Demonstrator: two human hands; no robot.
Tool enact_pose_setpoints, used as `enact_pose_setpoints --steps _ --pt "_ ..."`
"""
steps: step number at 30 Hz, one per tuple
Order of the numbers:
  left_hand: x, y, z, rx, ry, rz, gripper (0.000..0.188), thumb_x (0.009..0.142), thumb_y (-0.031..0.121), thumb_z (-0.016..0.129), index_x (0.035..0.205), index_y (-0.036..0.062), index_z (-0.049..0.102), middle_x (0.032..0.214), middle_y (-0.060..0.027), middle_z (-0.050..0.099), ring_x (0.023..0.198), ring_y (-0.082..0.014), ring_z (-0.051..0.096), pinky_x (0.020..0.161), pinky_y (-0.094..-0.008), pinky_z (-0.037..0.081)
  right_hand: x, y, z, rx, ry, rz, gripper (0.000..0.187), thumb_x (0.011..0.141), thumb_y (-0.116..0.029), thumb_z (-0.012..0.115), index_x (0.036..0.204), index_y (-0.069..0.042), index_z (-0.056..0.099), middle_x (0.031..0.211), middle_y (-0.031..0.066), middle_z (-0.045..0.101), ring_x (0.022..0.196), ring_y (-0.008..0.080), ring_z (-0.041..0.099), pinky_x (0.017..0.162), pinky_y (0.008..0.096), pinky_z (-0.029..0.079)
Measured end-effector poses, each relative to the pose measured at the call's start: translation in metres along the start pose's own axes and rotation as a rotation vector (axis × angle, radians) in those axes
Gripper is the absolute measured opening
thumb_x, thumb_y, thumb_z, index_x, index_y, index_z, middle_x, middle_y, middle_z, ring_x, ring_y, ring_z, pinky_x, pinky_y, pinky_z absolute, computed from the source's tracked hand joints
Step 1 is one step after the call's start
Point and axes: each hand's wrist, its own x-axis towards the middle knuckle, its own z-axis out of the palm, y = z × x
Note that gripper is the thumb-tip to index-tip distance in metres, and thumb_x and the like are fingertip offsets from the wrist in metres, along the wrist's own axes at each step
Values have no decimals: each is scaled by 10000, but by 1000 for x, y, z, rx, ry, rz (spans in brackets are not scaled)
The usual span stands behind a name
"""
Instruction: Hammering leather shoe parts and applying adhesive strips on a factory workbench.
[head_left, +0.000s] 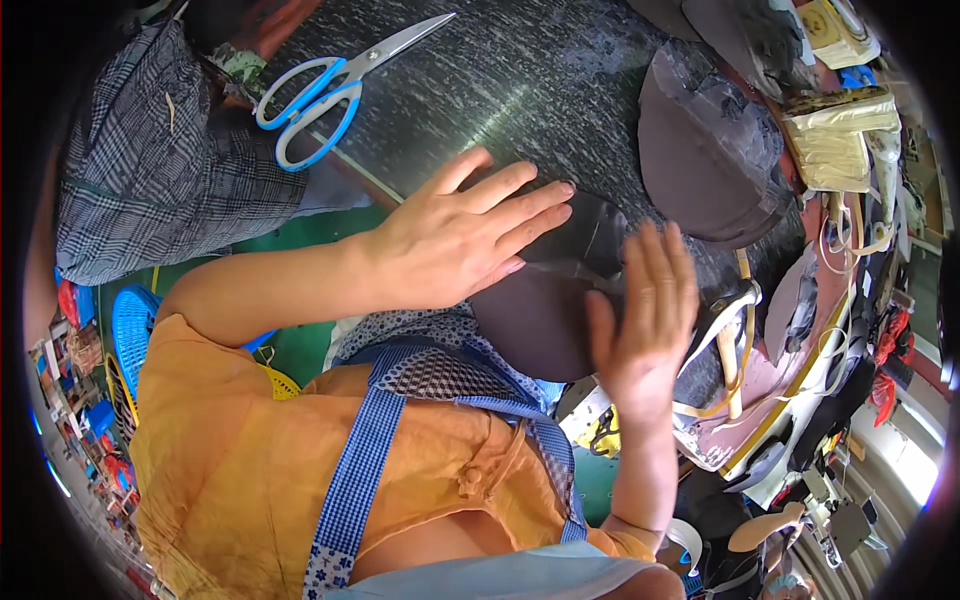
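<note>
A dark brown-grey rounded piece of sheet material [540, 320] lies at the near edge of the speckled black worktop [530, 90]; its far part is glossier and darker. My left hand [480, 225] is open over the far left of this piece, fingers spread and holding nothing. At the piece's right side, my right hand [645, 310] lies open and flat, fingers stretched away from me and thumb apart. Whether the palms press on the piece or hover just above it, I cannot tell.
Blue-and-white-handled scissors [345, 88] lie at the far left. Several similar dark pieces [690, 160] are stacked at the right, beside a yellowish block-shaped bundle [830, 140]. Pale cords and a light stick-like handle [730, 370] stand nearer. Plaid cloth [150, 170] hangs at the left.
</note>
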Motion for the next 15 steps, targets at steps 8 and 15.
enact_pose_setpoints --steps 8,15 --pt "-8 -38 -4 -206 -9 125 660 835 383 762 1420 121 604 1579 -24 490 1352 -300 480 1090 -529 365 -6 1 0 137 -239 -11 644 824 -222 786 1385 16 578 1526 221 499 1436 378 465 1145 507 406" --pt "71 -63 -25 -515 75 41 235 885 249 759 1025 61 737 1148 -101 699 1153 -298 614 963 -423 480 42 14 17 317 42 252 376 771 -60 838 1061 -27 601 1107 166 627 1040 371 621 885 419 508"
